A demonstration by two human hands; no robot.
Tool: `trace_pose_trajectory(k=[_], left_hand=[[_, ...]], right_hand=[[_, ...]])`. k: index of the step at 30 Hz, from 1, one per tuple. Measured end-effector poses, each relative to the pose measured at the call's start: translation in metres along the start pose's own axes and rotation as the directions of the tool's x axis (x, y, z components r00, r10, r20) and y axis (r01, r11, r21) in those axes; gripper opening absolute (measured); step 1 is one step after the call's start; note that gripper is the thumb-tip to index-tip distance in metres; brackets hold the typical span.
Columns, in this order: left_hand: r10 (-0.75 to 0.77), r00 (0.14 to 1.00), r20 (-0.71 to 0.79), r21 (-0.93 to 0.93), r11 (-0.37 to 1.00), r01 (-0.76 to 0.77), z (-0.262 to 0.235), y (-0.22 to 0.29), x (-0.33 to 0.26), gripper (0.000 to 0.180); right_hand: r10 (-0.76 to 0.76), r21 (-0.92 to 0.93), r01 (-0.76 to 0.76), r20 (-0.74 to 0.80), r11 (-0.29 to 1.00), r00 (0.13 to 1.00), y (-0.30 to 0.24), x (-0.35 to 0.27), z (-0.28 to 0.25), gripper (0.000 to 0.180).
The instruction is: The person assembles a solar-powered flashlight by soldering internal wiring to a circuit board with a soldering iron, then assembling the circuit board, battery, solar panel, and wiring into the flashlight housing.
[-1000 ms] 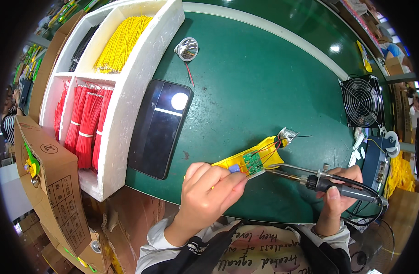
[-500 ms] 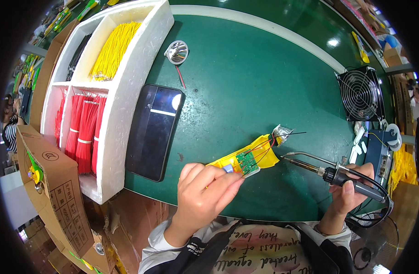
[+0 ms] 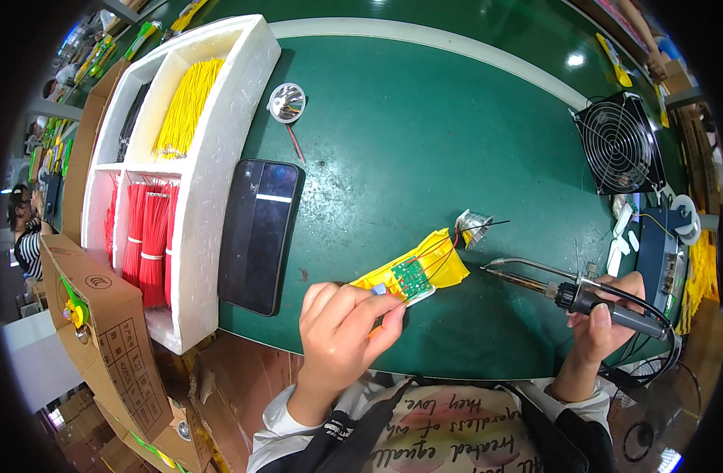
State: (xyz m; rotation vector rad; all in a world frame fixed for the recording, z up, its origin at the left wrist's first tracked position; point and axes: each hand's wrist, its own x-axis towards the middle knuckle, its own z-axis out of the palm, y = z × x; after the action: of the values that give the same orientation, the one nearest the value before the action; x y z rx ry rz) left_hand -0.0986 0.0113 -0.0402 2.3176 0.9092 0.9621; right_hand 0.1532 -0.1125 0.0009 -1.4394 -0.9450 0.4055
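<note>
1. At the near middle of the green bench point(image 3: 377, 165), I find the yellow housing point(image 3: 450, 264), with the green circuit board point(image 3: 409, 277) lying over it, face up, so its parts look easy to reach.
2. Beside it on the left, the left hand point(image 3: 341, 335) has thumb and forefinger pinched narrow at the board's near-left edge, probably to steady it; I cannot tell whether they clasp board, housing or lead.
3. To the right, the right hand point(image 3: 606, 323) has its fingers wrapped around the handle of the soldering iron point(image 3: 570, 298). I read the grip, well behind the metal shaft, as a guard against heat. The tip points left, apart from the board.
4. Just beyond the housing's right end sits a small reflector point(image 3: 473, 229), with thin wires near it, apparently laid outward for slack.
5. Farther left, a white foam tray point(image 3: 215, 173) sorts red wires point(image 3: 152, 244), yellow wires point(image 3: 192, 102) and black wires point(image 3: 132, 122) by colour, presumably for quick picking.
6. On the far right, a fan point(image 3: 618, 146) stands upright, perhaps against fumes.
</note>
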Motion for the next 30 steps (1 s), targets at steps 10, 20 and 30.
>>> trace_pose_trajectory(k=[10, 20, 30], left_hand=[[-0.001, 1.0, -0.014, 0.024, 1.0, 0.001, 0.001, 0.001, 0.001, 0.019], [-0.012, 0.997, -0.071, -0.068, 0.998, 0.007, 0.001, -0.003, -0.002, 0.016], [0.005, 0.998, -0.06, -0.027, 1.0, -0.006, 0.002, -0.001, 0.0, 0.017]], right_hand=[[-0.077, 0.007, 0.077, 0.05, 0.997, 0.996, 0.005, 0.002, -0.004, 0.035], [-0.029, 0.062, 0.027, 0.042, 0.998, 0.999, -0.002, 0.001, -0.005, 0.034], [0.018, 0.026, -0.028, 0.334, 0.999, 0.942, 0.002, -0.008, 0.021, 0.034]])
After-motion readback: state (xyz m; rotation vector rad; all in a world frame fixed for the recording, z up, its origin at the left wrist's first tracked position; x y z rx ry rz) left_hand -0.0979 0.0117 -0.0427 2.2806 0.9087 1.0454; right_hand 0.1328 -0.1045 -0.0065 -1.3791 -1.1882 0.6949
